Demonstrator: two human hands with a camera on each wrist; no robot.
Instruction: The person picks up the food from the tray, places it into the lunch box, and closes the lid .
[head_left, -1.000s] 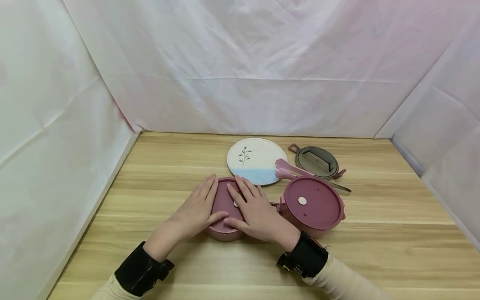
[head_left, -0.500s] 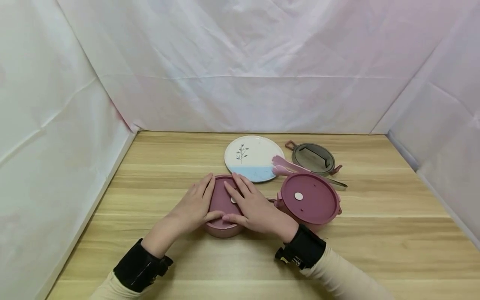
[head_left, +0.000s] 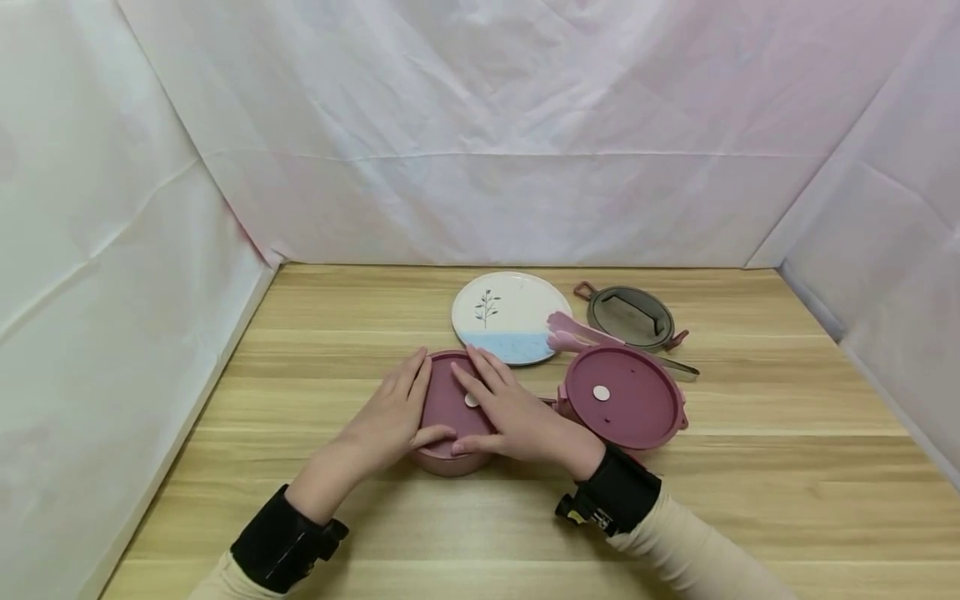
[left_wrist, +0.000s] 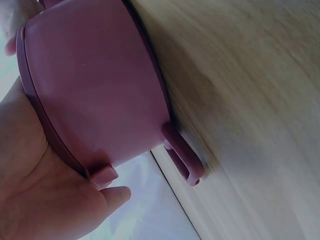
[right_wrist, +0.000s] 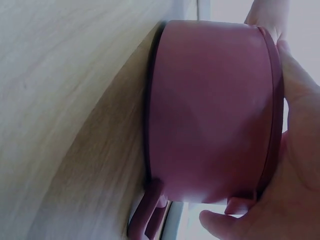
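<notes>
A dusty-pink round pot [head_left: 450, 465] stands upright on the table, a flat lid [head_left: 446, 396] with a white button on top of it. My left hand [head_left: 382, 423] rests on the lid's left side, fingers extended forward. On the right side lies my right hand [head_left: 519, 423], its fingers stretched over the white button's edge and the rim. Both thumbs lie on the near part of the lid, a small gap between them. In the left wrist view, a fingertip [left_wrist: 117, 196] reaches past the rim beside a lid tab [left_wrist: 102, 175]. A fingertip [right_wrist: 215, 220] shows likewise in the right wrist view.
A second lidded pink pot [head_left: 633, 408] stands close to my right forearm. Behind are a white-and-blue plate [head_left: 506, 304], pink-tipped tongs [head_left: 581, 331] overlapping it, and a small dark pan [head_left: 630, 315] with a bar-shaped handle on top. White cloth walls [head_left: 525, 208] enclose the table.
Both hands stay on the lid. My right thumb has shifted slightly nearer to me, away from the left thumb. The head view has moved a little; the pots keep their places.
</notes>
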